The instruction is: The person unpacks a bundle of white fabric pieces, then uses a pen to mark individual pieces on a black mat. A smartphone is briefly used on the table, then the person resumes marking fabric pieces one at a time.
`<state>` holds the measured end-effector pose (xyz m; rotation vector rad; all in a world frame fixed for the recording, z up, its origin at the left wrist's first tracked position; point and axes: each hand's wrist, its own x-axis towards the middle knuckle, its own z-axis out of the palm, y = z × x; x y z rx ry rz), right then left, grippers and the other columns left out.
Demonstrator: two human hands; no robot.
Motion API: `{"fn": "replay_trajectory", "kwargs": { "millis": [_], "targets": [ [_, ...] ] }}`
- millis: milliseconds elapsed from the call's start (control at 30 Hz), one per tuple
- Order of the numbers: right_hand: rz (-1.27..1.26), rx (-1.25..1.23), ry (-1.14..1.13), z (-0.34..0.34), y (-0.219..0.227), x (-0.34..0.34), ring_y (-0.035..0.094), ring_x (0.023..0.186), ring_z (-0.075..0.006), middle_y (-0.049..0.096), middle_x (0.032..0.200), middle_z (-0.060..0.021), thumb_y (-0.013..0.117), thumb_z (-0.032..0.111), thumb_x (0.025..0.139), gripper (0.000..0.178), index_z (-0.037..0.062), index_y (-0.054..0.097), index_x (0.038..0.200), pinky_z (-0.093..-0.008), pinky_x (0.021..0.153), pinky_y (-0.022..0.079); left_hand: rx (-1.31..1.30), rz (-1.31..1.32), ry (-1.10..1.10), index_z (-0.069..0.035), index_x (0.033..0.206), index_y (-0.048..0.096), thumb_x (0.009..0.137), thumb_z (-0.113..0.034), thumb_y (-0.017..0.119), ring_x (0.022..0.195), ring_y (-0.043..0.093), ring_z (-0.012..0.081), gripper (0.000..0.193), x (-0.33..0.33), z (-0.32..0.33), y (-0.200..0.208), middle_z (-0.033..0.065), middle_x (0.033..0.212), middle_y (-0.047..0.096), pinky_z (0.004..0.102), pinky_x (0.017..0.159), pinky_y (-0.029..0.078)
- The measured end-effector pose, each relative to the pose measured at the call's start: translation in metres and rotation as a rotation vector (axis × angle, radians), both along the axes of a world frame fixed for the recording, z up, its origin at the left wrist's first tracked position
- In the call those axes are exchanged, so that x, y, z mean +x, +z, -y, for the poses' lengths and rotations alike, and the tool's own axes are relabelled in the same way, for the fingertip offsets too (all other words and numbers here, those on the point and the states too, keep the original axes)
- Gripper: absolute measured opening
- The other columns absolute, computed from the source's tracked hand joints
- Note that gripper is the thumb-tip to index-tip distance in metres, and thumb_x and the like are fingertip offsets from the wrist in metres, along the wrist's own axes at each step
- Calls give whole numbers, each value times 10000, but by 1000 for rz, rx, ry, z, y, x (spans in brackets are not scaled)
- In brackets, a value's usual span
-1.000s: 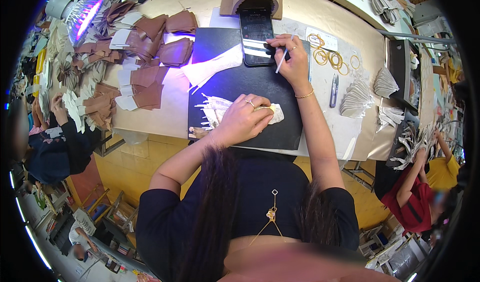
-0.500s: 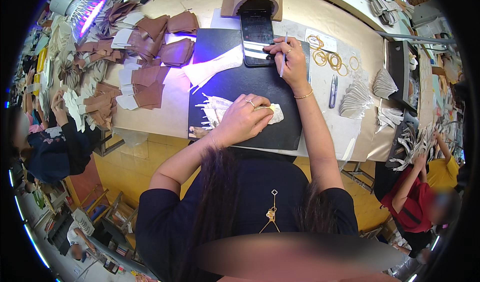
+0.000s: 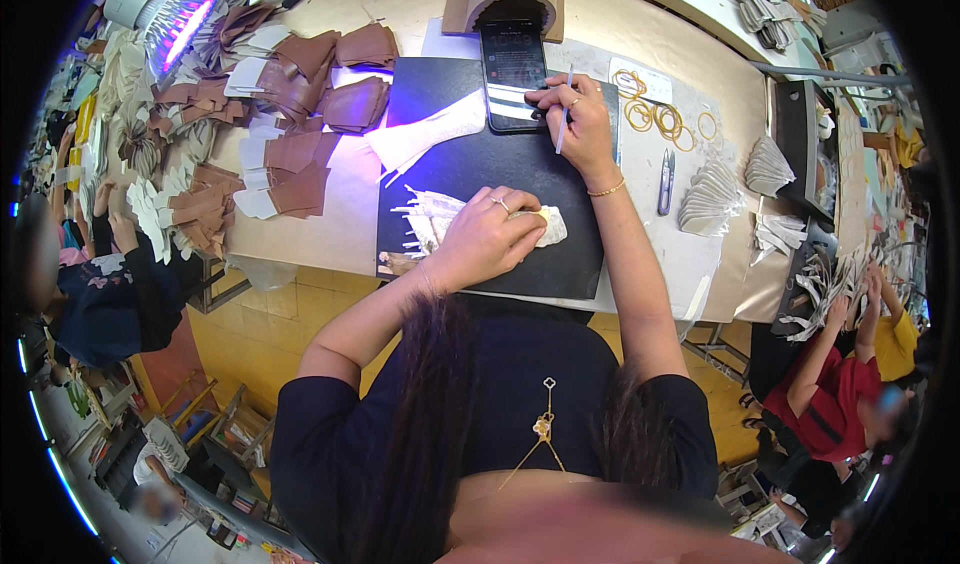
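My left hand [image 3: 490,236] lies closed over a bundle of pale cut pieces [image 3: 428,214] with narrow strips fanning out at its left end. A bit of yellow shows at the fingertips, and the bundle's whitish right end [image 3: 553,230] sticks out past them. Between the fingers of my right hand [image 3: 582,124] is a thin, pale, pen-like stick [image 3: 564,122], held upright beside the lower right of a phone [image 3: 510,64]. Those fingers are at the phone's edge; whether they touch the screen I cannot tell. Both hands are over a black mat [image 3: 430,94].
Another white bundle [image 3: 435,134] lies on the mat under purple lamp light. Brown and white pieces [image 3: 290,159] crowd the left, near a lamp [image 3: 180,29]. Rubber bands [image 3: 660,119], thread snips [image 3: 666,182] and fanned pale pieces [image 3: 712,202] lie to the right. Co-workers sit at both sides.
My right hand has shifted very slightly left with the stick. Faint content now shows on the phone's screen. My left hand stays in place on the bundle. Co-workers' arms at the right have moved.
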<state>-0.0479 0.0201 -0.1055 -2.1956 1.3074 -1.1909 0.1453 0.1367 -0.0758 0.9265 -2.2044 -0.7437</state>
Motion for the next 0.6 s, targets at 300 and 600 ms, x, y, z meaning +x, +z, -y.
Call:
{"fn": "replay_trajectory", "kwargs": {
  "millis": [300,600],
  "targets": [
    [-32,4,-3,1,-3,0,617,1085,-251,785,971,-30,593,-14,779,86,52,644,800,-389,987,446,10,8,4,-75,928,704,844,-127,753,966,636,239,109,0,-1,0,55,1027,661,380,836,475],
    [121,-8,-40,2,-7,1,639,962,-258,702,862,-94,613,-1,758,124,59,713,802,-392,907,448,-12,-4,14,-85,901,693,856,-147,732,947,623,227,86,-1,-1,-1,37,996,642,377,820,466]
  ]
}}
